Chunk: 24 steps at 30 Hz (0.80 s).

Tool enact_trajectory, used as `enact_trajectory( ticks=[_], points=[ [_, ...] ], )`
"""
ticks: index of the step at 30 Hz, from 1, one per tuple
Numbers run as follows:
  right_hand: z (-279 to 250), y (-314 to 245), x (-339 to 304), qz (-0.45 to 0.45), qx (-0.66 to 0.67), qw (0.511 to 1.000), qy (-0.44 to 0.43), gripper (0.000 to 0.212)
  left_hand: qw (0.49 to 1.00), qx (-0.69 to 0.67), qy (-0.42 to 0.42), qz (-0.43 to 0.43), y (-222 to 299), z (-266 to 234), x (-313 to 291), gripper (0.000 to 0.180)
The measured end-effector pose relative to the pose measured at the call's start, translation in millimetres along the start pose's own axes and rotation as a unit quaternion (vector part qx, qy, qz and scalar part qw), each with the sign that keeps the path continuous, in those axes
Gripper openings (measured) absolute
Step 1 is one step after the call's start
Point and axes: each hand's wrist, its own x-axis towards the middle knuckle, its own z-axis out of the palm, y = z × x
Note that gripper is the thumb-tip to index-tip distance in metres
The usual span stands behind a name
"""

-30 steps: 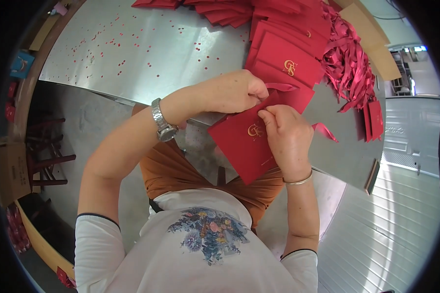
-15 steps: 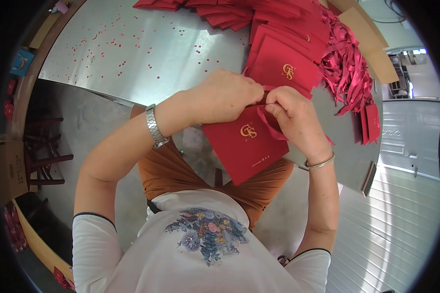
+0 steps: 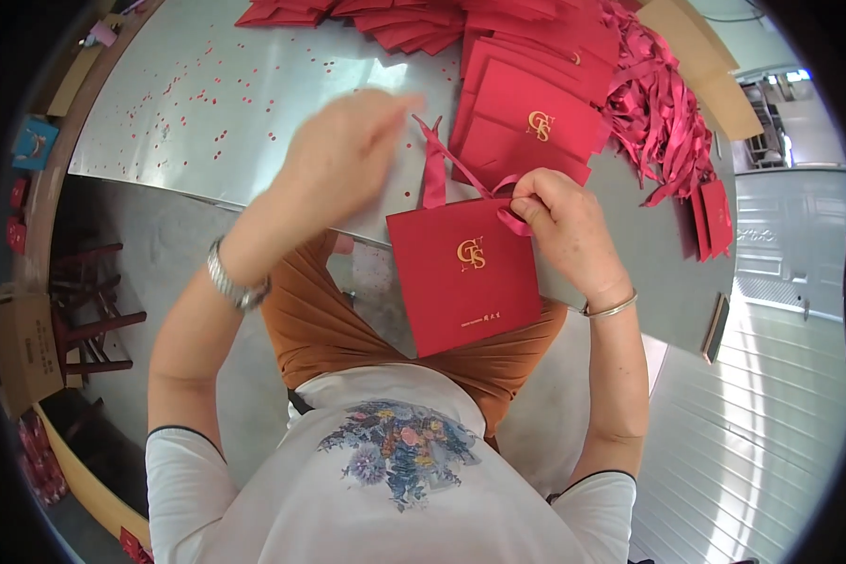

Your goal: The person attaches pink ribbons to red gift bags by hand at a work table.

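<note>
A red paper gift bag (image 3: 465,282) with gold lettering hangs over my lap at the table's front edge. My right hand (image 3: 564,221) pinches its upper right corner, where a loop of ribbon bends around the fingers. A dark pink ribbon (image 3: 434,171) rises from the bag's top, with a loose end standing up. Left of that end, my left hand (image 3: 343,155) is raised over the table, apart from the bag. Motion smears its fingers, so whether they hold anything is unclear.
More flat red bags (image 3: 534,108) lie overlapping beyond my hands. A tangled heap of pink ribbons (image 3: 653,103) sits at the right, near several upright red pieces (image 3: 712,221). Small red paper dots are scattered over the metal table (image 3: 160,141). Dark stools (image 3: 94,329) stand at the left.
My left hand has moved left, away from the bag's top, and the ribbon there now stands up. The bag hangs straighter; my right hand stays at its corner.
</note>
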Motion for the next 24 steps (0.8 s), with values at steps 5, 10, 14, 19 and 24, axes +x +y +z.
enact_trajectory(
  ticks=[5,10,14,19,24],
  points=[
    [2.7,-1.2,-0.6,-0.009,-0.022,0.999,0.031,0.007,0.988,-0.012,-0.139,-0.067,25.9,7.8,-35.4,0.021],
    [4.1,0.4,-7.1,0.01,-0.035,0.998,0.048,0.009,0.981,-0.087,-0.146,-0.098,32.8,13.8,-28.3,0.017],
    [-0.2,2.5,-15.4,0.074,0.053,0.994,0.058,0.016,0.966,-0.11,-0.183,-0.149,32.1,13.6,-19.1,0.017],
    [-25.0,14.1,-50.9,0.147,0.181,0.972,-0.035,0.042,0.959,-0.118,-0.161,-0.201,24.3,6.4,-7.4,0.018],
    [-38.8,22.3,-89.0,0.241,0.317,0.916,-0.043,0.048,0.964,-0.112,-0.133,-0.203,1.4,11.8,0.3,0.023]
  ],
)
